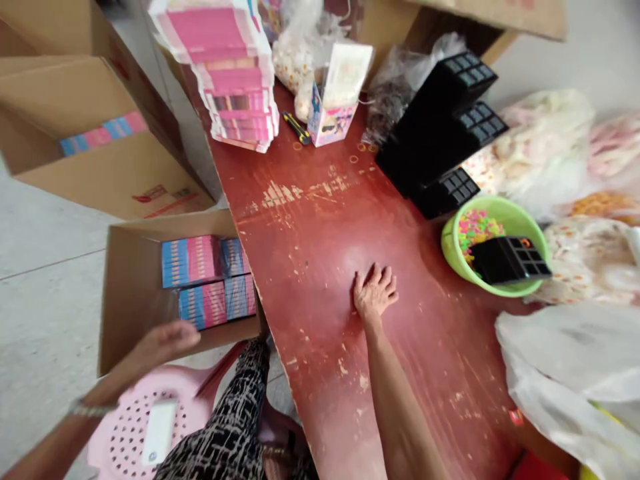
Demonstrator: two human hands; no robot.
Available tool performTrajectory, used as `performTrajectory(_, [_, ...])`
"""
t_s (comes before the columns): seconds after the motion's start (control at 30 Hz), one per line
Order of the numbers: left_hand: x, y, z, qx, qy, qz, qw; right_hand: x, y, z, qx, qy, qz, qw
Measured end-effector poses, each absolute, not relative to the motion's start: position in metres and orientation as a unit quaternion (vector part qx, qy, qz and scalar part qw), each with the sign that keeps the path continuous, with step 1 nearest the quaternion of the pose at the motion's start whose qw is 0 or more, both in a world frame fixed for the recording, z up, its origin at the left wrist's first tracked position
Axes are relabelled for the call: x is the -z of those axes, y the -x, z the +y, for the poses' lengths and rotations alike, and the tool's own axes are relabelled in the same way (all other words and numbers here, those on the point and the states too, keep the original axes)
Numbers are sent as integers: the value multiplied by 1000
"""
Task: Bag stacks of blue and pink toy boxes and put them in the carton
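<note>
My right hand (376,291) lies flat on the red worn table (320,247), fingers spread, holding nothing. My left hand (170,339), slightly blurred, hovers over the near side of an open cardboard box (133,293). Its fingers reach forward, and nothing shows in them. Inside that box are blue-and-pink packs (200,261) in neat wrapped rows. Below my left hand stands a pink stool (125,413) with a white phone-like object (160,432) on it.
Another carton (100,167) stands farther left. At the table's far end are stacked pink printed cards (225,87), a yellow-black cutter (297,128) and a small printed box (333,123). Black cases (430,127), a green bowl (505,210) and plastic bags (565,380) line the right.
</note>
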State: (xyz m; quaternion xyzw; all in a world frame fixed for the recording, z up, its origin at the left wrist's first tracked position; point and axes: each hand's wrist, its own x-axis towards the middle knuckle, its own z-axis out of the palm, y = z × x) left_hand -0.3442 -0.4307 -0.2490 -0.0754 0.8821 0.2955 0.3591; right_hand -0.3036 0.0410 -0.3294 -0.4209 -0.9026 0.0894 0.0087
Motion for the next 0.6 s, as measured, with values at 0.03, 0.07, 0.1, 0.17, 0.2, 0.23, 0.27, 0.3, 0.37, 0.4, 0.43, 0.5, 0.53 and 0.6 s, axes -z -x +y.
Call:
performTrajectory(0.03, [245, 381, -422, -352, 102, 878, 308, 329, 305, 42, -87, 424, -901, 12])
performTrajectory(0.07, [242, 420, -412, -388, 112, 876, 264, 329, 306, 43, -86, 425, -901, 14])
performTrajectory(0.1, [238, 459, -402, -407, 142, 878, 210, 328, 306, 44, -85, 426, -901, 16])
performTrajectory(0.17, [229, 536, -381, -448, 148, 875, 110, 328, 305, 43, -83, 427, -900, 18])
performTrajectory(0.2, [222, 573, -372, -450, 136, 880, 61, 328, 304, 42, -82, 427, -900, 19])
performTrajectory(0.23, [213, 607, -364, -422, 114, 899, 9, 328, 304, 41, -81, 428, -900, 19])
performTrajectory(0.27, [202, 640, -357, -381, 70, 921, -37, 328, 304, 41, -79, 429, -900, 20])
performTrajectory(0.3, [189, 670, -350, -350, 19, 934, -68, 328, 303, 40, -77, 429, -900, 21])
performTrajectory(0.37, [160, 722, -339, -293, -52, 950, -99, 329, 303, 39, -73, 428, -900, 26])
performTrajectory(0.4, [145, 744, -333, -261, -83, 957, -99, 329, 304, 38, -70, 428, -900, 29])
performTrajectory(0.43, [131, 762, -327, -222, -109, 965, -91, 329, 304, 38, -68, 429, -900, 31])
performTrajectory(0.5, [109, 790, -314, -133, -150, 977, -66, 329, 304, 37, -64, 429, -900, 35])
performTrajectory(0.53, [102, 799, -307, -93, -168, 980, -59, 330, 304, 37, -61, 429, -900, 37])
performTrajectory(0.6, [97, 811, -295, -44, -191, 979, -61, 330, 304, 36, -55, 428, -901, 40])
